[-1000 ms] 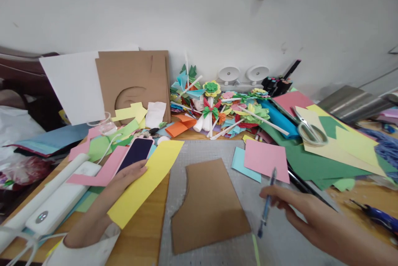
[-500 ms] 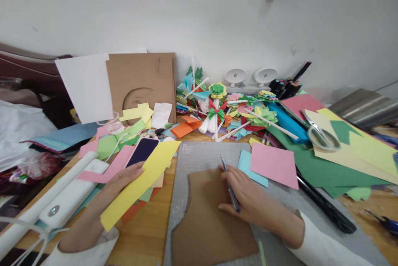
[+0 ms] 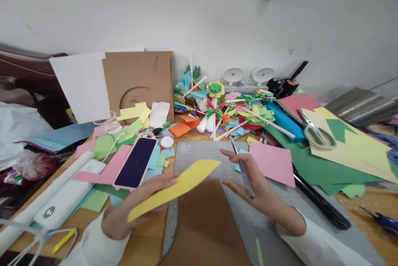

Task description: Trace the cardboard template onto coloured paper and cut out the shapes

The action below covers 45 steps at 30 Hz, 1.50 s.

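My left hand [image 3: 141,201] is closed on a strip of yellow paper [image 3: 175,189], which it holds tilted over the left edge of the grey cutting mat [image 3: 199,152]. A brown cardboard piece [image 3: 208,224] with a curved left edge lies partly under the strip and runs off the bottom of the view. Above the mat, my right hand [image 3: 253,179] has a pen [image 3: 242,168] tucked against its fingers, with the thumb and index finger spread apart. A pink paper square [image 3: 273,162] is just beyond the right hand.
A phone [image 3: 137,162] lies on paper scraps at left, beside a white power strip [image 3: 70,191]. Paper flowers [image 3: 216,89] crowd the back. Scissors [image 3: 317,133] rest on coloured sheets at right, near a black bar-like tool [image 3: 323,199]. Cardboard sheets [image 3: 138,69] lean on the wall.
My left hand has moved right and down with the yellow strip, uncovering the phone. The right hand has lifted off the cardboard with the pen. The cardboard has shifted towards me.
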Tool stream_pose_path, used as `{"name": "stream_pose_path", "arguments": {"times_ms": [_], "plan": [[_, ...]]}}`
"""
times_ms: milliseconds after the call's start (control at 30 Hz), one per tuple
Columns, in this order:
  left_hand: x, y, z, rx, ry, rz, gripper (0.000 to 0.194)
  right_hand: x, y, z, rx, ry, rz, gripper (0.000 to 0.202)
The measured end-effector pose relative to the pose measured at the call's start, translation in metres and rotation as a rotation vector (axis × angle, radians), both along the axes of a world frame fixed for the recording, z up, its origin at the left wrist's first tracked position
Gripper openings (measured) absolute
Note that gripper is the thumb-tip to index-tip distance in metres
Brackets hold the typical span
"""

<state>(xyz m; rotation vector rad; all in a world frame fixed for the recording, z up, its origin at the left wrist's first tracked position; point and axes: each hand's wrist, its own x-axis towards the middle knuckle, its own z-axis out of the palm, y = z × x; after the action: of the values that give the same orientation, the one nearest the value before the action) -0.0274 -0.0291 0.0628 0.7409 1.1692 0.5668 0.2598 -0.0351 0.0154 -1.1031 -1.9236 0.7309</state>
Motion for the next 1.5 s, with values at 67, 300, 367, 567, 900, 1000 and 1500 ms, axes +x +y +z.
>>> {"name": "stream_pose_path", "arguments": {"times_ms": [67, 300, 367, 567, 900, 1000, 1500], "plan": [[0.015, 0.005, -0.008, -0.145, -0.209, -0.119, 0.025, -0.004, 0.008, 0.004, -0.041, 0.156, 0.022, 0.026], [0.038, 0.023, -0.032, -0.035, -0.309, -0.324, 0.039, -0.001, 0.042, -0.011, -0.112, 0.295, -0.295, 0.023], [0.037, 0.024, -0.033, 0.105, -0.15, -0.379, 0.041, 0.004, 0.053, -0.022, -0.111, 0.298, -0.294, 0.025], [0.034, 0.039, -0.035, 0.857, 0.443, -0.369, 0.028, 0.006, 0.072, -0.042, -0.152, 0.232, -0.224, 0.024], [0.016, 0.077, -0.084, 1.383, 0.85, -0.681, 0.052, 0.006, 0.076, -0.043, -0.163, -0.025, -0.271, 0.019], [0.013, 0.077, -0.089, 1.364, 0.836, -0.663, 0.047, 0.005, 0.076, -0.041, -0.165, -0.058, -0.294, 0.02], [0.014, 0.079, -0.091, 1.357, 0.792, -0.634, 0.039, 0.046, 0.058, -0.017, 0.089, -0.339, -0.41, 0.023]]}}
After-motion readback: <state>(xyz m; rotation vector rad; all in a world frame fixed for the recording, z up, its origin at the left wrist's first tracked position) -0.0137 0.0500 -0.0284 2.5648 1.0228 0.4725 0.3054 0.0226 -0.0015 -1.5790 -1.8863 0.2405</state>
